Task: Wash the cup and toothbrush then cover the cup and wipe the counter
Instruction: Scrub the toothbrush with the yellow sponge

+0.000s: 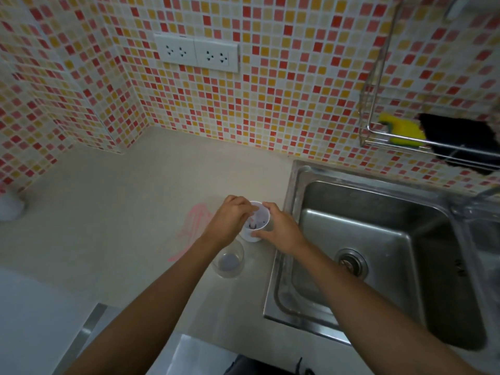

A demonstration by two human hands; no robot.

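Note:
A small white cup (257,221) stands upright on the beige counter (135,212), just left of the sink. My right hand (278,228) wraps its right side. The fingers of my left hand (230,217) pinch at the cup's rim on the left; something thin and pinkish pokes inside the cup, perhaps the toothbrush, too small to tell. A clear round cover (228,259) lies on the counter under my left wrist. A pink smear (193,226) marks the counter left of the cup.
A steel sink (378,253) with a drain lies to the right. Above it a wire rack (378,136) holds a yellow sponge (403,128) and a black cloth (460,136). Two sockets (196,52) sit on the tiled wall. A white object (10,207) stands far left.

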